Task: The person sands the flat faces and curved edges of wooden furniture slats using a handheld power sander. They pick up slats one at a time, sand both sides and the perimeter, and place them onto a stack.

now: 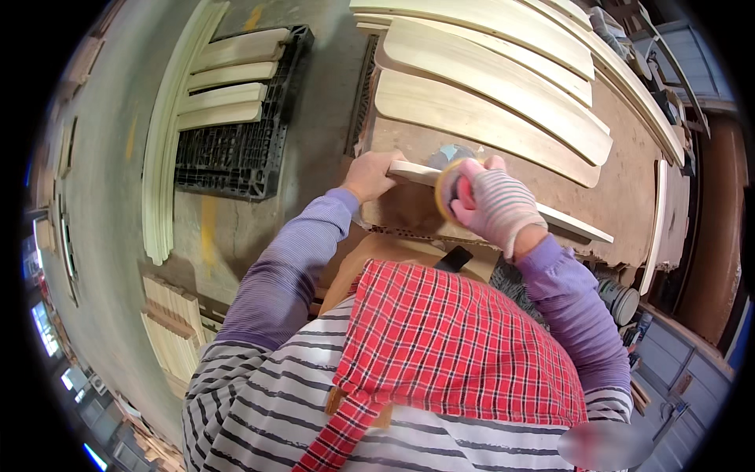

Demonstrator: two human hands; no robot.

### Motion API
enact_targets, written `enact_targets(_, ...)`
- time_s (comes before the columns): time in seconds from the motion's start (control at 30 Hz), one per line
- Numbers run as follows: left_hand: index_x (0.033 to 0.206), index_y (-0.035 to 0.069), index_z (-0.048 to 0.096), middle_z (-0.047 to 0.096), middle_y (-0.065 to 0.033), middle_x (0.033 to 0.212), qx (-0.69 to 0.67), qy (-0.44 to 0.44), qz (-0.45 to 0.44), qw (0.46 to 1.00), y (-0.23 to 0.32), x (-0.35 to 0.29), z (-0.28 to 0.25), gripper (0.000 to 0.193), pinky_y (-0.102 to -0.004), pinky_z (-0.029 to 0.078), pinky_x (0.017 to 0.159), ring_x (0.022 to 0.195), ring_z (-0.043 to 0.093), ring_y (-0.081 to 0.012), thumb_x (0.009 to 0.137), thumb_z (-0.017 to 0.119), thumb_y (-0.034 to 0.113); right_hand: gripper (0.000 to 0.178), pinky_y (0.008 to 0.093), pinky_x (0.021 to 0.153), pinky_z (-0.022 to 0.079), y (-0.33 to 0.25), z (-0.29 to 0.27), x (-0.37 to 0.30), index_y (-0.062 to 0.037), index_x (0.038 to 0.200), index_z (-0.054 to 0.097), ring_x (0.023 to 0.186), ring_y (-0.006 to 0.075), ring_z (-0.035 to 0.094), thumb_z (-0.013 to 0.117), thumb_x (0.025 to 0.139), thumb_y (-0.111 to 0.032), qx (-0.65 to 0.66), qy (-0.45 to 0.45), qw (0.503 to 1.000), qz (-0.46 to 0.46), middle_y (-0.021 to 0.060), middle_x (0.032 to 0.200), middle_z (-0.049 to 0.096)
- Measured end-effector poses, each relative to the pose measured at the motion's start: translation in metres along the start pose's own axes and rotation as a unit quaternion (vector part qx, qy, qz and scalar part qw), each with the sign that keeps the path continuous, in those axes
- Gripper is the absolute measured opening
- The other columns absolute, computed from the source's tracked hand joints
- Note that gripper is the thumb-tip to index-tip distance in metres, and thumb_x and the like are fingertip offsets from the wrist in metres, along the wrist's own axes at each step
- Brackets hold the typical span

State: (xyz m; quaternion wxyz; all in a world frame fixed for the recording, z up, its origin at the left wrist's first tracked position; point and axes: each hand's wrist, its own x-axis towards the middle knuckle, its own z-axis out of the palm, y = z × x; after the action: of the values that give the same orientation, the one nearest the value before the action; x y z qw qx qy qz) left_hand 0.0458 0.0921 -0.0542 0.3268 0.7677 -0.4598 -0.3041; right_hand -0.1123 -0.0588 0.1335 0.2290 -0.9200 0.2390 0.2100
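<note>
A long, pale wooden board lies along the near side of the brown work table, a narrow edge turned toward me. My left hand, bare, is closed around its left end. In a striped, pink-fingered glove, my right hand grips a round disc with a yellowish rim. The disc is pressed against or close to the board's edge, a little right of my left hand. My fingers partly cover the disc, so its exact kind is unclear. Behind it, a round grey-blue patch shows on the table.
Several round-cornered boards lie side by side across the table's far part. A thin strip stands at its right end. To the left, a black pallet bears short boards beside long mouldings. A bucket sits at lower right.
</note>
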Motion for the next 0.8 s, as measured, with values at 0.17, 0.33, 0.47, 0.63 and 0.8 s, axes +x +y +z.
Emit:
enact_targets(0.17,0.115,0.012,0.069,0.070,-0.0176,0.109,-0.079,-0.015,0.093,0.992,-0.026,0.017,0.016,0.029,-0.0360,0.051,0.086,0.100,0.067,-0.0340,0.089,0.060,0.021,0.026,0.0456,0.076,0.053,-0.017,0.025,0.018,-0.0101,0.092,0.058,0.092,0.0401,0.062,0.074,0.076,-0.023,0.064,0.114,0.987,-0.091,0.0234,0.095,0.058)
enact_targets(0.33,0.103,0.008,0.072,0.072,-0.0127,0.097,-0.092,-0.011,0.025,0.995,-0.006,0.007,0.009,0.026,-0.0351,0.053,0.078,0.088,0.069,-0.0291,0.077,0.076,0.006,0.035,0.0433,0.081,0.055,0.067,0.016,-0.007,-0.0094,0.101,0.059,0.095,0.0355,0.061,0.076,0.074,-0.024,0.097,0.085,0.988,0.083,0.0214,0.098,0.059)
enact_targets(0.47,0.100,0.007,0.072,0.072,-0.0114,0.093,-0.084,0.002,0.028,0.996,0.003,0.009,0.009,0.028,-0.0347,0.053,0.077,0.086,0.069,-0.0279,0.074,0.080,0.005,0.052,0.0432,0.084,0.055,0.193,0.028,-0.074,-0.0064,0.117,0.057,0.095,0.0315,0.062,0.083,0.075,-0.023,0.119,0.258,0.940,0.190,0.0202,0.110,0.058)
enact_targets(0.63,0.098,0.008,0.072,0.072,-0.0114,0.092,-0.049,0.002,0.025,0.998,0.011,0.013,0.010,0.025,-0.0349,0.053,0.077,0.085,0.068,-0.0284,0.075,0.080,0.006,0.059,0.0400,0.084,0.055,0.351,0.031,-0.152,-0.0068,0.122,0.054,0.093,0.0301,0.068,0.078,0.076,-0.035,0.181,0.342,0.844,0.371,0.0214,0.105,0.067)
enact_targets(0.8,0.099,0.008,0.071,0.072,-0.0118,0.094,0.005,-0.029,0.030,0.999,0.011,0.019,0.006,0.027,-0.0364,0.053,0.079,0.087,0.068,-0.0308,0.074,0.081,0.012,0.065,0.0373,0.083,0.054,0.409,0.031,-0.163,-0.0077,0.127,0.049,0.094,0.0239,0.064,0.080,0.076,-0.035,0.280,0.352,0.789,0.418,0.0157,0.111,0.062)
